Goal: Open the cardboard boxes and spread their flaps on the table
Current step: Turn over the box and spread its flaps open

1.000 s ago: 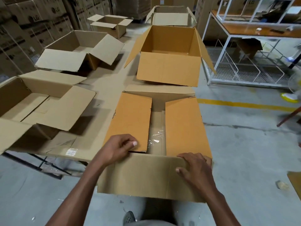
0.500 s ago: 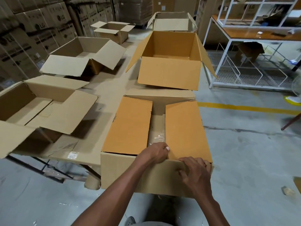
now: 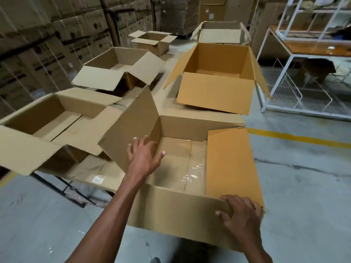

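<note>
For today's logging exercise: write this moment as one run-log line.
left hand: pushing left flap outward | right hand: on near wall of nearest box | right flap: still folded over opening

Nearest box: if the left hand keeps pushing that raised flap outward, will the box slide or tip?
Probably slides rather than tips: the nearest box looks empty, so light. The right hand gripping its near wall likely steadies it. The raised flap under the left hand looks stiff, hinging at its crease.

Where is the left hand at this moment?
In the head view, the left hand sits left of centre, pressed against the raised left flap of the nearest box, beside the open box on the left.
</note>
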`<state>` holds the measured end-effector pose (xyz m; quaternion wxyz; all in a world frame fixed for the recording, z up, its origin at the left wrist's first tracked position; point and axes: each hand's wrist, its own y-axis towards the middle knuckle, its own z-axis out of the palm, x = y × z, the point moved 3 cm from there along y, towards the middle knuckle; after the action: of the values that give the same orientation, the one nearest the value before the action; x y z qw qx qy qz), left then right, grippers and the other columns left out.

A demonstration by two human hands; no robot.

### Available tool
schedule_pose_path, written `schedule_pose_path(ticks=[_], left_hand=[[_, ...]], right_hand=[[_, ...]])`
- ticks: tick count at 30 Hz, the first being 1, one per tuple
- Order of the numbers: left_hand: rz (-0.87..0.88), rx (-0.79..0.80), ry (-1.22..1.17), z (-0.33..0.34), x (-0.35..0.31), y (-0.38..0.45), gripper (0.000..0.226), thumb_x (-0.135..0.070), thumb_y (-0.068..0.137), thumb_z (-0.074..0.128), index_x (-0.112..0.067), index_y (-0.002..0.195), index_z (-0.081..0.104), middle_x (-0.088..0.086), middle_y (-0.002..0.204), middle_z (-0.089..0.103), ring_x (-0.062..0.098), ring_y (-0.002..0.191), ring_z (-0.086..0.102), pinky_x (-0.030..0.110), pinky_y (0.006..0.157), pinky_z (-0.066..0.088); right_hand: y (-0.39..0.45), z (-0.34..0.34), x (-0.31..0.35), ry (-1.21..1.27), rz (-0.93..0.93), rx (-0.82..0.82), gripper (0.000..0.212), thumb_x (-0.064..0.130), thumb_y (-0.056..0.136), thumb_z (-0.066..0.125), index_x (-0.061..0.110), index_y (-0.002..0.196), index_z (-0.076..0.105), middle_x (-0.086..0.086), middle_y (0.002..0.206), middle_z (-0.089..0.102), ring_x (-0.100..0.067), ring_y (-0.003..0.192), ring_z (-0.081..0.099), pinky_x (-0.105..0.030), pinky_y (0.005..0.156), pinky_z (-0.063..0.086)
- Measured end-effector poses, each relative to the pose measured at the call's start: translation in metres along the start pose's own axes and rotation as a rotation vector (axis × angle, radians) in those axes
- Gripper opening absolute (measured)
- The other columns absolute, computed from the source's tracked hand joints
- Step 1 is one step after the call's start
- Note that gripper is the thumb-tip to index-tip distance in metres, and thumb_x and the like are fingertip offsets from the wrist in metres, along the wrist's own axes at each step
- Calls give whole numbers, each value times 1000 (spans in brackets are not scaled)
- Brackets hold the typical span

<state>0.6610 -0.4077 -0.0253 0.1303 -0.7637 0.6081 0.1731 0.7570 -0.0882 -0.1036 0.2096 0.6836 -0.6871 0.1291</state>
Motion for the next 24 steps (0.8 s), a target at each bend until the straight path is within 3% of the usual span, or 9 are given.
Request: schedule_pose_path(ticks=[3,6,8,13,15,19,22,24], left_hand=[[-91,41,15,9,30,1,54,-58,94,58,-28,139,57,5,164,29,35,154,12,59,121,8],[-141,123,64,24,44,-3,61,-62,93,55,-30,145,50,2,165,25,34,151,17,62,117,18],[-134,155,86,33,46,-8,63,-63,93,54,-32,147,47,2,167,19,34,150,19,61,116,22],[-134,156,167,44,43,-16,59,-63,95,50,-32,145,49,1,169,6,35,147,24,55,114,31],[-131,152,168,44,43,-15,58,-64,95,48,-31,143,50,2,169,7,35,146,26,55,113,32],[-125,144,166,45,44,-16,56,-63,95,49,-31,140,54,2,169,8,35,146,28,55,112,33],[-126,115,149,44,45,-16,54,-63,95,50,-31,138,58,1,169,11,33,145,29,54,111,34],[-121,105,142,44,46,-15,52,-63,95,50,-31,136,60,1,169,12,33,144,31,54,109,35]], right_hand=[[3,-8,9,-14,44,53,43,37,64,90,48,91,60,30,84,50,-9,90,44,-34,88,22],[7,-18,19,-43,65,170,36,44,71,82,50,92,54,34,83,46,-8,97,44,-32,90,21],[9,-23,28,-32,64,235,36,42,77,79,50,101,54,31,91,52,-5,104,46,-30,92,22],[17,-13,58,65,-113,398,69,13,80,68,53,131,45,32,124,45,2,109,41,-29,102,38],[23,-5,73,187,-164,424,64,18,79,62,51,132,48,31,133,46,2,117,45,-29,103,43],[47,7,115,445,-1,455,48,28,90,63,45,134,52,18,139,54,-7,124,52,-29,100,46],[70,29,132,305,114,662,58,43,93,60,35,147,40,-5,146,51,-22,123,54,-31,97,44],[76,43,136,206,202,755,71,53,90,59,28,152,35,-10,157,36,-28,134,47,-35,104,41]])
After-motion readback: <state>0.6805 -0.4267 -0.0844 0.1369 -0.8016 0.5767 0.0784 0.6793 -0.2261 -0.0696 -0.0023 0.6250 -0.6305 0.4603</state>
